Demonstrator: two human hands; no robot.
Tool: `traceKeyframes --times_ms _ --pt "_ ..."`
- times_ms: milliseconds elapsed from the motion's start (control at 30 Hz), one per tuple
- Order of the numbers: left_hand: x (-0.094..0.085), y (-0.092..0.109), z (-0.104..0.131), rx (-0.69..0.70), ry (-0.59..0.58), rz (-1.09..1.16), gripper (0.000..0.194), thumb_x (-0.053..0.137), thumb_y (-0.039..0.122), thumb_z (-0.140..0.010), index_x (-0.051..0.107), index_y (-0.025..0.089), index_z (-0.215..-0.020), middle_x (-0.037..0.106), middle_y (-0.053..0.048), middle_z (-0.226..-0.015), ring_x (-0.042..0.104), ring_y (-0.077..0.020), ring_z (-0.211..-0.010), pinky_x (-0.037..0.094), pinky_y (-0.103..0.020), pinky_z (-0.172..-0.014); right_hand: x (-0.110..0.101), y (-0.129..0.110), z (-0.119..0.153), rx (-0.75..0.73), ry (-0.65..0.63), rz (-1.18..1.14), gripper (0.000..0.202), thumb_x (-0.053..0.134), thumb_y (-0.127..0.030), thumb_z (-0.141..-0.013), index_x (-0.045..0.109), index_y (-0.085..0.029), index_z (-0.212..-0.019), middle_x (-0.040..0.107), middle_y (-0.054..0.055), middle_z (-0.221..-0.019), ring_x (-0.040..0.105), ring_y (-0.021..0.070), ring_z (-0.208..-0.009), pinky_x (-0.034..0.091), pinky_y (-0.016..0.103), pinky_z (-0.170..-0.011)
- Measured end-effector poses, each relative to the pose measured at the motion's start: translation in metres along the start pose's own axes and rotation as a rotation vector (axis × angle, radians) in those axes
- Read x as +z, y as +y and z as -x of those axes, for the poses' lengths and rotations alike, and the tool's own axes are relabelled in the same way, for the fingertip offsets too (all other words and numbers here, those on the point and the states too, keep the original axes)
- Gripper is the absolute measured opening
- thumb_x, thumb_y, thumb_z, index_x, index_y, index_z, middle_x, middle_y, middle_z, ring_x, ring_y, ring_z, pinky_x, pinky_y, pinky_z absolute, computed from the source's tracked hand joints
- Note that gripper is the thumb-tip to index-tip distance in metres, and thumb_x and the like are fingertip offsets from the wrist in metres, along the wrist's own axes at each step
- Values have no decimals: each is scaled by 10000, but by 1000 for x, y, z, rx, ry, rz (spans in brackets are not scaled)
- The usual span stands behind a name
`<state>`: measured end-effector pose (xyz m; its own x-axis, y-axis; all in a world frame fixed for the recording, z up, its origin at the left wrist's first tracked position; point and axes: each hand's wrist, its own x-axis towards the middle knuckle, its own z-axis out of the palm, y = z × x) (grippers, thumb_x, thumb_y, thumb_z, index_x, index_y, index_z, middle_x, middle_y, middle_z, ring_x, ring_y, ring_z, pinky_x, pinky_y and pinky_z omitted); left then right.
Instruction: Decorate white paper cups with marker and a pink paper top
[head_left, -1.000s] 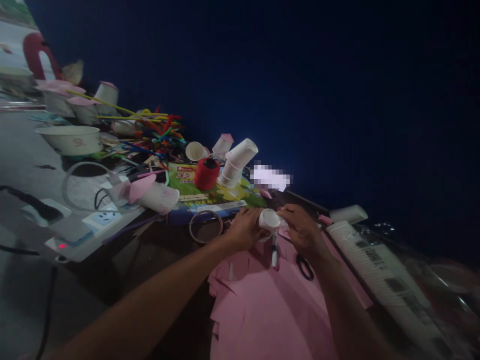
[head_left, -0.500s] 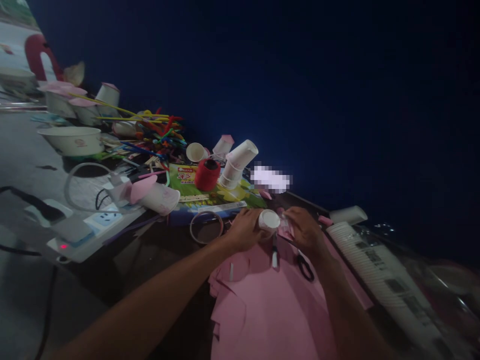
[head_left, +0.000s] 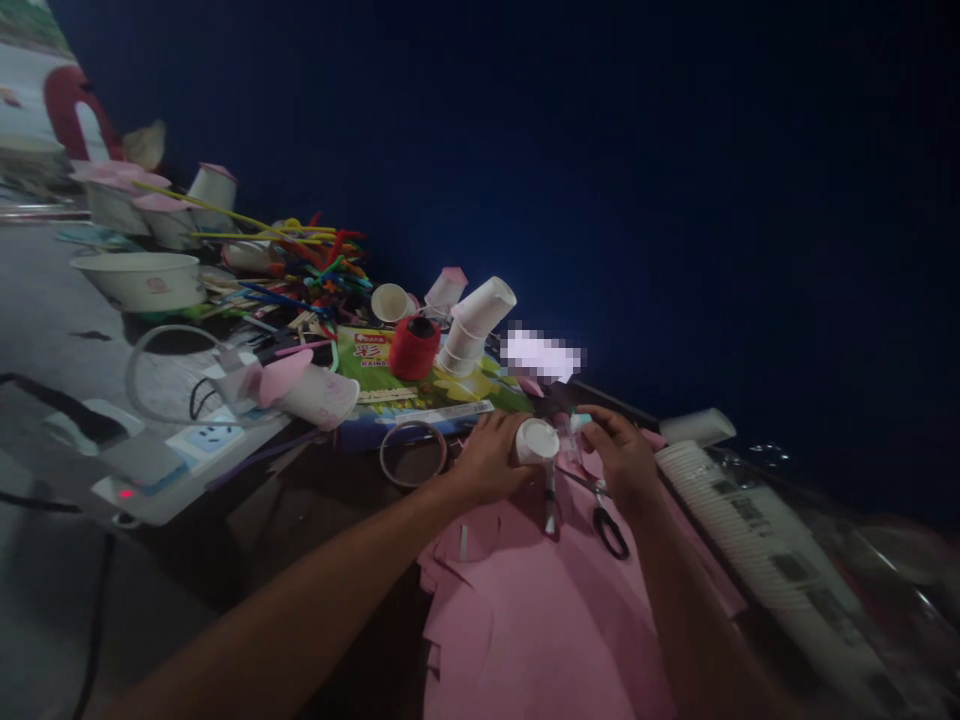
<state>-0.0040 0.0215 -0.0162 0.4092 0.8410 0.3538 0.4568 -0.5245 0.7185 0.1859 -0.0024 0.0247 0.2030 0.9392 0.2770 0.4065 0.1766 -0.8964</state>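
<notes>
My left hand (head_left: pixel 495 458) is wrapped round a white paper cup (head_left: pixel 537 441), whose round end faces up toward me. To its right, my right hand (head_left: pixel 621 446) pinches a small pale teal piece (head_left: pixel 580 421); its exact kind is too small to make out. Just below those fingertips is a clear, pinkish object (head_left: pixel 568 446), partly hidden. Under both hands spreads pink paper (head_left: pixel 547 610) in layered sheets with cut edges. Scissors with black handles (head_left: pixel 610 532) and a slim black-and-white pen-like item (head_left: pixel 550 505) lie on it.
Left of the hands are a clear ring (head_left: pixel 411 455), a red thread spool (head_left: pixel 414 348) and stacked cups (head_left: pixel 480 315). A power strip (head_left: pixel 195 450), paper bowl (head_left: pixel 142 280) and colourful pipe cleaners (head_left: pixel 322 260) lie farther left. A long sleeve of cups (head_left: pixel 765 550) is on the right.
My right hand has lifted slightly and turned, and the pale teal piece now shows in its fingers. More of the scissors is visible. My left hand still holds the cup, almost unmoved.
</notes>
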Motion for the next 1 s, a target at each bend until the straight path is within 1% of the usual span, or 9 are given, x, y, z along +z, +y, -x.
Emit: traceKeyframes --times_ms 167,300,400,467,533,667,767,900,1000 --pt "1 0 1 2 -1 -1 610 729 341 -637 537 185 -1194 566 -79 -1115 492 -272 -1055 395 -412 -940 8 -3 3 67 -31 -47 284 627 -393 -768 667 -173 -943 507 -45 -589 422 85 -514 358 214 -470" --pt "-4 5 0 21 -35 41 609 710 361 -652 516 191 -1204 592 -66 -1144 503 -277 -1081 363 -428 -983 9 7 -1 145 15 -251 325 627 -391 -750 638 -182 -1000 543 -41 -610 429 78 -497 336 199 -437" --pt "-8 8 1 -2 -50 93 612 665 346 -692 475 191 -1252 576 -73 -1216 490 -284 -1122 358 -436 -995 7 17 -4 204 18 -308 372 641 -360 -705 600 -187 -1031 548 -51 -586 435 80 -462 327 198 -417" --pt "-9 9 1 -27 -45 107 616 635 319 -712 448 170 -1280 558 -91 -1255 477 -292 -1144 359 -443 -997 5 22 -6 217 16 -239 369 633 -371 -691 583 -181 -1004 524 -61 -538 433 88 -434 313 201 -399" --pt "-9 9 1 -30 -44 108 581 620 304 -722 462 167 -1264 567 -92 -1241 483 -288 -1138 366 -440 -994 3 26 -6 204 34 -137 358 623 -402 -687 580 -174 -960 519 -59 -526 439 95 -427 314 208 -397" --pt "-5 6 0 -17 -26 90 472 622 313 -732 522 190 -1177 609 -62 -1134 510 -264 -1083 382 -420 -975 -1 32 -8 151 94 -19 329 661 -390 -658 613 -168 -897 573 -28 -628 460 98 -488 366 228 -458" --pt "-2 4 0 -48 17 98 499 650 340 -715 516 174 -1166 602 -73 -1107 505 -263 -1066 403 -412 -946 -3 34 -9 117 125 45 310 668 -387 -673 635 -166 -887 604 -2 -693 486 116 -540 395 242 -494" --pt "2 -1 1 -112 72 147 556 694 383 -682 500 166 -1155 570 -95 -1112 507 -258 -1054 423 -402 -902 2 32 -7 36 88 173 322 636 -429 -718 643 -160 -895 650 36 -732 553 159 -596 449 277 -551" --pt "4 -3 0 -138 91 181 594 732 373 -645 489 168 -1147 556 -95 -1108 518 -248 -1037 424 -396 -886 10 27 -4 -68 33 302 313 575 -403 -771 650 -153 -945 692 75 -831 604 183 -675 486 312 -650"
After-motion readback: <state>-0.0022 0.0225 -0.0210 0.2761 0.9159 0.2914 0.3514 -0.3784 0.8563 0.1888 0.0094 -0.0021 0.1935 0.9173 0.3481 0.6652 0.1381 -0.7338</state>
